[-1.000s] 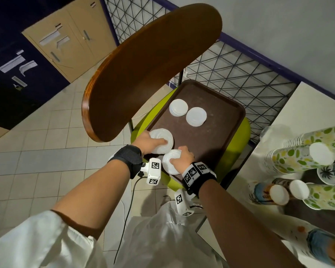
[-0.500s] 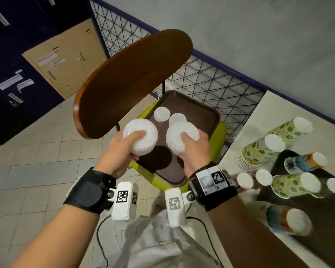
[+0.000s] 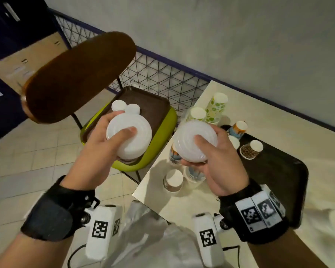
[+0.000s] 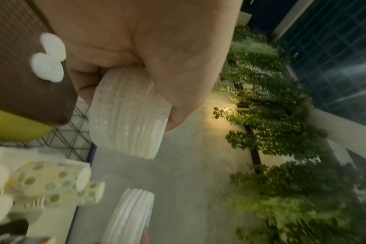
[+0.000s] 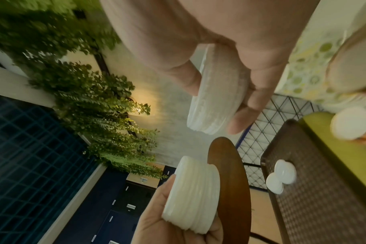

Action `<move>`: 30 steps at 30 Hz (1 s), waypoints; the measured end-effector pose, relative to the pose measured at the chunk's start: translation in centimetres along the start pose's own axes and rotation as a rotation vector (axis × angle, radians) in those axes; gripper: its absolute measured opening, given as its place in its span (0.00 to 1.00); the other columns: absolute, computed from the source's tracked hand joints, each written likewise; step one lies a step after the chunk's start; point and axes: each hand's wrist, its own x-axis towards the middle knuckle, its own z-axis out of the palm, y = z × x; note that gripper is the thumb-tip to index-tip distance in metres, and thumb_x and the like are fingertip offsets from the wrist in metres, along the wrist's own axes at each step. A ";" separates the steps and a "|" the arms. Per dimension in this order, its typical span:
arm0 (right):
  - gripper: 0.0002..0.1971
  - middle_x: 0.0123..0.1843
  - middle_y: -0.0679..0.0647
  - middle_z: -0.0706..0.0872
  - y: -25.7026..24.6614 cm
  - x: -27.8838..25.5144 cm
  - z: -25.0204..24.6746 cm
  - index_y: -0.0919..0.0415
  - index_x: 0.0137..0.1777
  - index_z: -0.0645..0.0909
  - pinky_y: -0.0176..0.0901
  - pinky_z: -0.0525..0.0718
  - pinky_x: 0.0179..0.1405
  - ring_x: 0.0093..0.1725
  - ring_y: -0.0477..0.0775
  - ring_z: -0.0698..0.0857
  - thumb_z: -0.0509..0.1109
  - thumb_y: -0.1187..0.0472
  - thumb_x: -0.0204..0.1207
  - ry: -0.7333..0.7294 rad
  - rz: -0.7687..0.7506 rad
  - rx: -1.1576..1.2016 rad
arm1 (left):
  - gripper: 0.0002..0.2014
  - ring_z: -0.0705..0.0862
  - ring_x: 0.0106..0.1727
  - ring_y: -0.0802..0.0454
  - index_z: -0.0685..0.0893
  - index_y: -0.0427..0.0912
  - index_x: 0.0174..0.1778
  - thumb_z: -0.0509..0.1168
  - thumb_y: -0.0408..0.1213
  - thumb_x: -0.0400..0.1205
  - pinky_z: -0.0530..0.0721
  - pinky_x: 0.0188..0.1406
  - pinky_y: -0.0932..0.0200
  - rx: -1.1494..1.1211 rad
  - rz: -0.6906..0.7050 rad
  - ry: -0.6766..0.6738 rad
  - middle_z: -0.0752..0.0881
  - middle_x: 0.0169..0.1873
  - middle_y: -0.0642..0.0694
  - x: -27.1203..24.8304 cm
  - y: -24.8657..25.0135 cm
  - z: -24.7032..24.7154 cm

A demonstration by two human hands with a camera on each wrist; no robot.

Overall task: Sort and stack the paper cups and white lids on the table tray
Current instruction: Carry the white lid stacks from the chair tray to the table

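Note:
My left hand (image 3: 108, 140) grips a thick stack of white lids (image 3: 129, 136), thumb across its top, raised above the brown tray on the chair (image 3: 157, 111). The same stack (image 4: 127, 115) fills the left wrist view. My right hand (image 3: 211, 149) holds a second, thinner stack of white lids (image 3: 194, 141) over the table's left edge, also seen as a lid stack (image 5: 217, 92) in the right wrist view. Two small white lids (image 3: 125, 107) lie on the chair tray. Printed paper cups (image 3: 216, 107) stand upside down on the table beside the dark table tray (image 3: 278, 171).
A chair with a wooden back (image 3: 79, 74) and green seat (image 3: 162, 136) stands left of the cream table (image 3: 259, 117). A wire grid fence (image 3: 162, 78) runs behind them along the grey wall. More upturned cups (image 3: 172, 180) stand near the table's near-left corner.
Both hands lifted their lid stacks off the chair tray and carried them up and rightwards; the right stack is now over the table's edge. The head view swung right.

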 end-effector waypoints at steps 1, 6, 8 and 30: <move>0.20 0.71 0.56 0.80 -0.2 -0.6 -1.2 0.50 0.74 0.72 0.58 0.92 0.42 0.63 0.66 0.87 0.68 0.65 0.86 0.008 -0.011 -0.009 | 0.20 0.87 0.65 0.46 0.82 0.64 0.69 0.73 0.40 0.83 0.92 0.51 0.47 0.011 0.012 -0.031 0.86 0.66 0.52 -0.5 0.2 1.3; 0.18 0.68 0.54 0.81 -1.3 -3.0 -5.6 0.48 0.70 0.74 0.61 0.92 0.45 0.64 0.65 0.86 0.68 0.65 0.85 0.071 -0.040 0.050 | 0.18 0.87 0.60 0.53 0.84 0.67 0.66 0.70 0.40 0.85 0.89 0.45 0.53 0.065 0.041 -0.227 0.87 0.58 0.61 -1.8 0.9 6.5; 0.17 0.67 0.54 0.82 -1.4 -3.7 -6.7 0.47 0.70 0.75 0.60 0.92 0.43 0.62 0.64 0.86 0.67 0.66 0.85 0.104 -0.044 0.082 | 0.17 0.88 0.52 0.61 0.84 0.65 0.65 0.70 0.39 0.85 0.87 0.40 0.62 0.087 0.046 -0.315 0.88 0.50 0.65 -1.7 1.1 8.1; 0.26 0.74 0.60 0.76 3.4 -14.9 -28.8 0.51 0.69 0.82 0.63 0.89 0.42 0.70 0.74 0.76 0.68 0.60 0.69 0.692 -0.140 0.356 | 0.18 0.86 0.60 0.63 0.83 0.66 0.67 0.74 0.44 0.82 0.86 0.63 0.54 0.323 0.051 -0.954 0.87 0.58 0.65 -10.0 -5.0 30.5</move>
